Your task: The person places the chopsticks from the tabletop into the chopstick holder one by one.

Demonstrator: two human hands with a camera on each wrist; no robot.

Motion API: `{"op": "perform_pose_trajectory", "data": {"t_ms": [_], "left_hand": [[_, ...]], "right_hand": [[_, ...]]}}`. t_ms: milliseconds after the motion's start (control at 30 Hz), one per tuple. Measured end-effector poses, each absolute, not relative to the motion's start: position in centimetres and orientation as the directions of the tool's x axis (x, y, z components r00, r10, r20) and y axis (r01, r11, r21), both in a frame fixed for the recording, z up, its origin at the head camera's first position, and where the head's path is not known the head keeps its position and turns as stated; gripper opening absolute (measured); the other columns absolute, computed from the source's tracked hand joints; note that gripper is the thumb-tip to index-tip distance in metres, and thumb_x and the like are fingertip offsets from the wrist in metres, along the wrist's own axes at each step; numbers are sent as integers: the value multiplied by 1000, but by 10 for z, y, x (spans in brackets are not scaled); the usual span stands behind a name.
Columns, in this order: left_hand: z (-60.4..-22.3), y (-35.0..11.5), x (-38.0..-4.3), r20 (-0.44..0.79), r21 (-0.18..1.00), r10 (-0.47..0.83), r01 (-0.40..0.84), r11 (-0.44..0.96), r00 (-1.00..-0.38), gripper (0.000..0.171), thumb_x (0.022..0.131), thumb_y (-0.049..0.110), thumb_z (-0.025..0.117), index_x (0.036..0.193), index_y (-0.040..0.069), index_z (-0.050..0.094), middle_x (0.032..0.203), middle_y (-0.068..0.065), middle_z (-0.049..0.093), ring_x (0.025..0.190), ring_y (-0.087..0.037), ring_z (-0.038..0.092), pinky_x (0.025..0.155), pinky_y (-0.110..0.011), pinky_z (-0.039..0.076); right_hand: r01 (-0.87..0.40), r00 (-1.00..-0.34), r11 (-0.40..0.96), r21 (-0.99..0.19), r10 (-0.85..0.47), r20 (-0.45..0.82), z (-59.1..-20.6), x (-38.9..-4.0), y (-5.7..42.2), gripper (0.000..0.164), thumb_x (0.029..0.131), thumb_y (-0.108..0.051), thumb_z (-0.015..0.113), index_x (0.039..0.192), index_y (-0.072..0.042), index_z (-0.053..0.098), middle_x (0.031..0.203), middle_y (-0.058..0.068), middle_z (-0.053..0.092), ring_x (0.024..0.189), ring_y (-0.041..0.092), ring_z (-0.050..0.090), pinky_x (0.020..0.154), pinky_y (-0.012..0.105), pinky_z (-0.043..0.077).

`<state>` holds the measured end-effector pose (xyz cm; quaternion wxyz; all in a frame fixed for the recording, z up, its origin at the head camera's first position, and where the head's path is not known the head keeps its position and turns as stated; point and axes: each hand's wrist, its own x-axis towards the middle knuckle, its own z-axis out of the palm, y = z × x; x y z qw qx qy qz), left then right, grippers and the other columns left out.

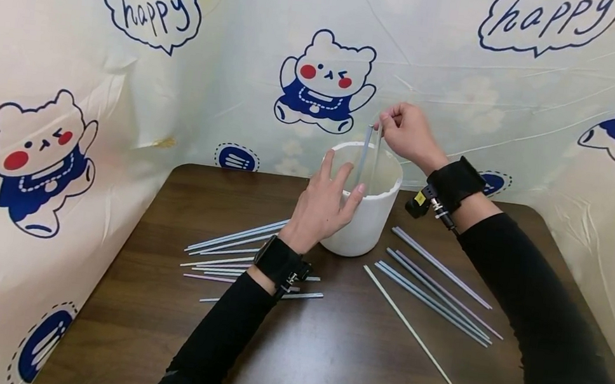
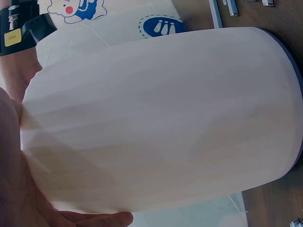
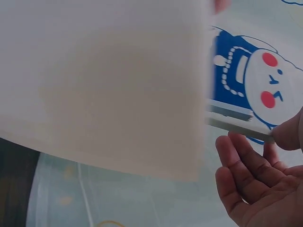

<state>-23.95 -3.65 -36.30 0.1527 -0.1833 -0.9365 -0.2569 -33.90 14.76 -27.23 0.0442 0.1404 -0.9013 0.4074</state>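
A white cylindrical container [image 1: 357, 231] stands at the table's far side, and in the left wrist view its smooth wall [image 2: 161, 118] fills most of the picture. My left hand [image 1: 321, 210] holds it at the near-left rim, thumb and fingers spread round the edge. Above the opening, my right hand [image 1: 408, 134] pinches the top end of a thin pale stick [image 1: 376, 162], which stands upright inside. A blue stick [image 1: 364, 157] leans beside it. In the right wrist view the thumb [image 3: 286, 135] presses on the pale stick's end; the sticks' lower ends are hidden.
Several blue, white and pink sticks [image 1: 225, 249] lie left of the container, partly under my left arm. More blue and purple sticks [image 1: 442, 269] lie to the right, with one pale stick [image 1: 406, 323] nearer. A printed cloth [image 1: 229, 80] hangs behind the table [image 1: 354, 377].
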Motion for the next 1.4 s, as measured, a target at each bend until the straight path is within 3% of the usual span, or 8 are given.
{"op": "perform_pose_trajectory", "data": {"t_ms": [167, 433, 667, 900, 1067, 1200, 1400], "left_hand": [[-362, -37, -240, 392, 423, 267, 431, 797, -880, 59, 106, 53, 32, 149, 14, 44, 166, -25, 21, 130, -45, 56, 89, -55, 59], [-364, -36, -240, 379, 432, 267, 425, 795, -886, 59, 107, 54, 32, 149, 14, 44, 166, -24, 21, 129, -45, 56, 92, -54, 58], [-365, -36, -239, 387, 428, 269, 430, 795, -882, 58, 107, 53, 32, 149, 14, 43, 166, -25, 20, 128, -45, 57, 89, -54, 59], [-364, -35, -239, 388, 424, 267, 428, 798, -882, 58, 107, 52, 33, 149, 14, 44, 166, -25, 20, 128, -45, 57, 91, -54, 59], [-363, -35, -239, 383, 424, 264, 422, 801, -885, 60, 106, 54, 33, 149, 14, 44, 166, -25, 21, 128, -46, 57, 91, -54, 59], [-363, -35, -239, 380, 426, 266, 422, 800, -886, 60, 106, 54, 33, 150, 14, 43, 166, -25, 20, 128, -46, 56, 90, -55, 59], [-363, -37, -240, 391, 425, 268, 431, 796, -881, 59, 106, 53, 34, 149, 14, 44, 166, -25, 21, 129, -46, 56, 92, -56, 58]], "right_hand": [[-261, -964, 618, -742, -204, 169, -282, -340, 148, 31, 108, -23, 44, 113, 3, 60, 111, 20, 69, 76, 16, 50, 67, 26, 41], [-246, -967, 619, -746, -206, 148, -297, -340, 146, 28, 107, -22, 48, 112, 3, 61, 80, 5, 56, 69, 17, 45, 62, 26, 38], [-211, -975, 606, -767, -190, 118, -303, -341, 147, 31, 107, -27, 48, 114, 1, 60, 77, 0, 52, 71, 16, 44, 63, 28, 37], [-212, -973, 590, -779, -204, 110, -307, -341, 150, 32, 108, -30, 47, 117, -1, 57, 95, 9, 58, 81, 19, 47, 70, 29, 39], [-221, -969, 557, -801, -219, 115, -309, -342, 152, 35, 108, -31, 45, 118, 0, 58, 119, 19, 63, 110, 27, 58, 91, 36, 45], [-223, -969, 508, -832, -210, 132, -311, -341, 158, 35, 109, -32, 42, 121, -1, 53, 126, 23, 64, 124, 33, 61, 107, 44, 45], [-219, -975, 515, -829, -141, 170, -319, -340, 171, 35, 110, -33, 40, 121, -2, 52, 126, 22, 65, 117, 32, 63, 100, 40, 47]]}}
